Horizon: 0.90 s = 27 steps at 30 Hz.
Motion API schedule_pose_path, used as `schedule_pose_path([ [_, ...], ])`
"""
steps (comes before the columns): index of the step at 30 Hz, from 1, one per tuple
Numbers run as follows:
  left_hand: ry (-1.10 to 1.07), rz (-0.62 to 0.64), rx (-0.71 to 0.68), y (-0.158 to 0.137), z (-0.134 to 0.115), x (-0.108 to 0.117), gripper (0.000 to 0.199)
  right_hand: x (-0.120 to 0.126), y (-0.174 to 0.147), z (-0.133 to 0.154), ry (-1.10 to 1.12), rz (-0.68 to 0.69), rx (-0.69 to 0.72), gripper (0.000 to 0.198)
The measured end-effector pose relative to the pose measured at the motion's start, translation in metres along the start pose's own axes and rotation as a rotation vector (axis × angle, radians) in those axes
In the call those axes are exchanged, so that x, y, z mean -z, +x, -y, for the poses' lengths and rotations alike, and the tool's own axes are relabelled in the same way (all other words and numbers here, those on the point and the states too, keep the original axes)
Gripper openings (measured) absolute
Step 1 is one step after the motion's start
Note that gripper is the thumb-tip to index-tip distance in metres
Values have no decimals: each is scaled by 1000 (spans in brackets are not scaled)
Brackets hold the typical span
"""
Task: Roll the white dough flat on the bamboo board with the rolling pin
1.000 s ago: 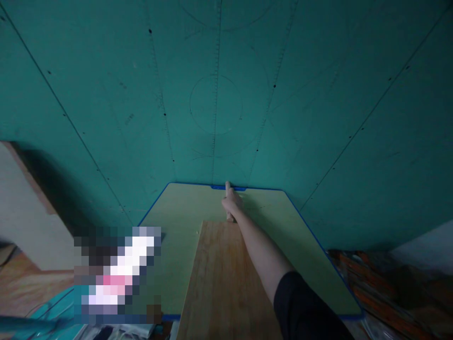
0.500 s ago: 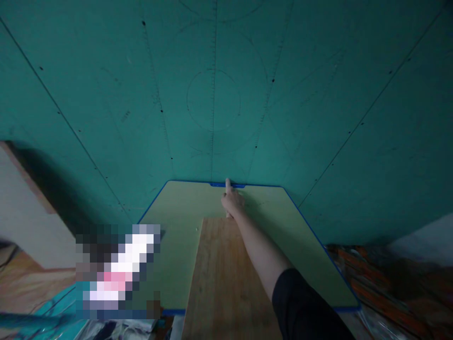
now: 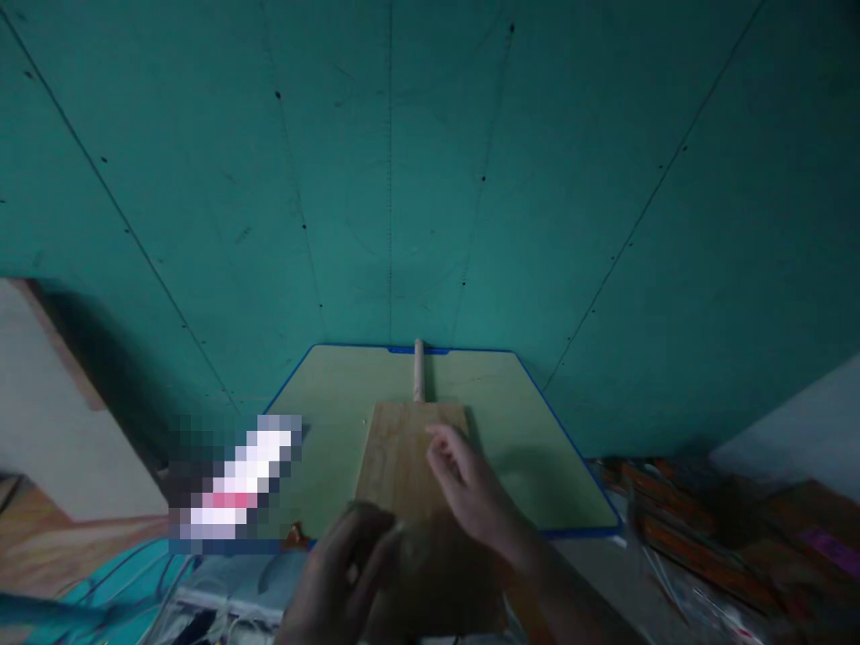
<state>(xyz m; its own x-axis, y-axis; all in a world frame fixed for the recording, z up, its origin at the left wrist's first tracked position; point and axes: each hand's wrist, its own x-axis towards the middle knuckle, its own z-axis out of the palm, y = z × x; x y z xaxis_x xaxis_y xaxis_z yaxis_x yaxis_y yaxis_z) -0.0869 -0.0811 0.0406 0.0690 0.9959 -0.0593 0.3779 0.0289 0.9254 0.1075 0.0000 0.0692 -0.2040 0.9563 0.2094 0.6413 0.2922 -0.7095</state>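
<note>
A long wooden board (image 3: 409, 457) lies on a pale-topped table (image 3: 524, 448) with a blue edge. A round wooden rod (image 3: 419, 372) extends from the board's far end toward the wall; I cannot tell whether it is joined to the board. My right hand (image 3: 467, 488) hovers over the board's right half, fingers loosely bent, thumb apart, nothing visible in it. Near the board's left front edge is my left hand (image 3: 346, 564), dim and slightly blurred. Its fingers are curved with a gap at the thumb, and no object shows between them.
A green wall (image 3: 376, 197) with pencil lines and dark screw spots rises behind the table. On the table's left lies a pixelated bright item (image 3: 248, 484). A pale panel (image 3: 60, 403) leans at the left. Orange-brown clutter (image 3: 699, 502) lies at the right.
My right hand has drawn back from the rod by the wall to above the board, uncovering the rod. My left hand has entered at the bottom. The view has shifted slightly.
</note>
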Motion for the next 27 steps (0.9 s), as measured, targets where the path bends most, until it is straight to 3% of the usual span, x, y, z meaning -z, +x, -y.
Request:
schedule_pose_path([
  [3, 149, -78, -298, 40, -15, -23, 19, -28, -31, 3, -144, -93, 111, 30],
  [5, 286, -86, -416, 55, -18, -35, 20, -43, -35, -6, -241, -153, 127, 33],
  [10, 750, -104, -401, 75, -15, -41, 28, -52, -18, -30, -499, -111, 130, 47],
  [15, 974, -73, -507, 109, -16, -38, 33, -52, 15, -32, -609, -16, 61, 45],
  [18, 1018, -53, -542, 135, -16, -35, 33, -50, 38, -33, -591, 11, 35, 37],
  [22, 1005, -116, -424, 165, -18, -36, 40, -43, 68, -37, -603, -6, -1, 25],
  [27, 1054, -145, -375, 181, -25, -36, 35, -38, 92, -35, -638, -21, -71, 31],
])
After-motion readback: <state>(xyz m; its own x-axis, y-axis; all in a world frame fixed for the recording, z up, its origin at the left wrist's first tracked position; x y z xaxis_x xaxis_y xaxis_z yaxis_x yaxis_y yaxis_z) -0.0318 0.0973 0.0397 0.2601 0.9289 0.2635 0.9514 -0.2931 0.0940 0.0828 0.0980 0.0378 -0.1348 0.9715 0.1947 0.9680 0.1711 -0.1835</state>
